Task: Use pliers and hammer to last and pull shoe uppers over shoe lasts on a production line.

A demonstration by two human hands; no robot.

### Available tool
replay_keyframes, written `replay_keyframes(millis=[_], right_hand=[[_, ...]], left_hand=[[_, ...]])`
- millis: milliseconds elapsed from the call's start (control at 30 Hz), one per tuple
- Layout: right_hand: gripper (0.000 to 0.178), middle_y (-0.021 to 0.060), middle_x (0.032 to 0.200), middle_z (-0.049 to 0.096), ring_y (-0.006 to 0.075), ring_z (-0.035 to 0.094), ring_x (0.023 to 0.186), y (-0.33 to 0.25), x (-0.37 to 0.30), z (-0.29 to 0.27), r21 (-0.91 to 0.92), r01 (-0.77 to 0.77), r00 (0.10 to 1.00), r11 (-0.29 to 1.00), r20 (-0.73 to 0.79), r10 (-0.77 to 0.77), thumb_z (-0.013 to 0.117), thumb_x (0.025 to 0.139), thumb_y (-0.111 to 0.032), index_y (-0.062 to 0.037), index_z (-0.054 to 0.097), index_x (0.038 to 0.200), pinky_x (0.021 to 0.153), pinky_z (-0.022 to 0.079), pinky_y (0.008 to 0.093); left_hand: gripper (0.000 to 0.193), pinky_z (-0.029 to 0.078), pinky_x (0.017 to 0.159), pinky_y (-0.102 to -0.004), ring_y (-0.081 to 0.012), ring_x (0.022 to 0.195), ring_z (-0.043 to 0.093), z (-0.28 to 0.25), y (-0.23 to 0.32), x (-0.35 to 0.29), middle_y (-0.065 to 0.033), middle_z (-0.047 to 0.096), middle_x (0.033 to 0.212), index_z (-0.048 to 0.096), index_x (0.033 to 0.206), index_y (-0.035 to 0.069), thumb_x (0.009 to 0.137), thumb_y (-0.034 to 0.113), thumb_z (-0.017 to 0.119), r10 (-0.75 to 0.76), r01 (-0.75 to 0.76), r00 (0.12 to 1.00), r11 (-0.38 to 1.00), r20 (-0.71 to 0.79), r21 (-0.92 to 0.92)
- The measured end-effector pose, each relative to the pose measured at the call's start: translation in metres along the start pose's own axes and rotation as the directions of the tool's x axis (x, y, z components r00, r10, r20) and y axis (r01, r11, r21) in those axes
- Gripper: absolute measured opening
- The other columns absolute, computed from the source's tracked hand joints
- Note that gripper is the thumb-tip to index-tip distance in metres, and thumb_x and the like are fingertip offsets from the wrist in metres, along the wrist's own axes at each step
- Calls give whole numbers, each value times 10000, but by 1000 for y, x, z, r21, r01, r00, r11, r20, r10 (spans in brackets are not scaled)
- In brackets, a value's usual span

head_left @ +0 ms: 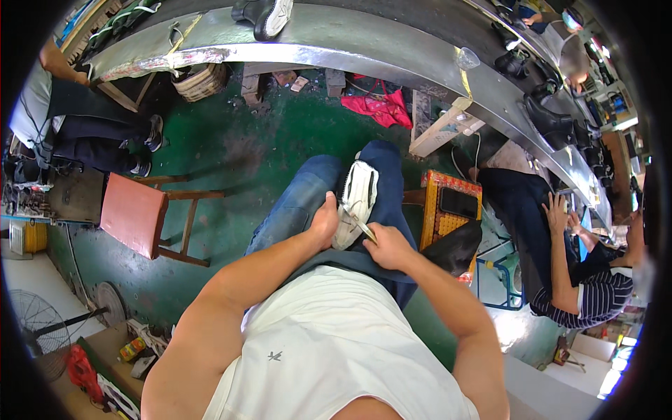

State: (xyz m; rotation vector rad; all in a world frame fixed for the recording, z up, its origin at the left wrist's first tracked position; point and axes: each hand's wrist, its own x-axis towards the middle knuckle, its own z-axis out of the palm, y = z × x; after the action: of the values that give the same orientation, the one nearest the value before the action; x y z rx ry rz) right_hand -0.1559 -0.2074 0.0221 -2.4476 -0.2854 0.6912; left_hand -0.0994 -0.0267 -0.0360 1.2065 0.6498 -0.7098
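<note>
A shoe (pixel 361 189) with a whitish, rough underside turned up lies lengthwise between my thighs, its dark upper showing along one edge. My left hand (pixel 325 221) is closed on the shoe's left side, with the thumb pointing up along it. In my right hand (pixel 388 246) is a slim tool (pixel 367 232) with a pale handle. Its tip reaches the shoe's underside near the lower half. What kind of tool it is cannot be made out. Most of the fingers of both hands are hidden.
A curved metal-edged bench (pixel 350 59) runs ahead, carrying a dark shoe (pixel 269 19). An empty stool (pixel 136 215) is at left, near a standing person (pixel 91 126). At right are a stool holding a phone (pixel 458 202), a dark shoe-like piece (pixel 453 248), and a seated person (pixel 588 294).
</note>
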Motion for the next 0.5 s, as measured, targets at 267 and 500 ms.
replay_keyframes(millis=[267,500], right_hand=[[188,229,904,684,416,662,896,-5,-22,-48,83,-191,954,978,251,165,636,890,-167,-19,609,1003,785,508,469],[575,296,1199,613,399,615,1142,19,4,-42,-345,20,984,938,-160,-79,647,910,-147,143,456,1368,998,499,456]], left_hand=[[588,417,1106,-418,-441,1293,547,1,-36,32,-312,584,1361,495,1437,-62,1108,380,290,609,-477,793,623,-2,621],[562,425,1089,-430,-452,1280,547,5,-23,7,-324,586,1342,418,1505,-23,1101,354,315,624,-517,778,566,77,642]])
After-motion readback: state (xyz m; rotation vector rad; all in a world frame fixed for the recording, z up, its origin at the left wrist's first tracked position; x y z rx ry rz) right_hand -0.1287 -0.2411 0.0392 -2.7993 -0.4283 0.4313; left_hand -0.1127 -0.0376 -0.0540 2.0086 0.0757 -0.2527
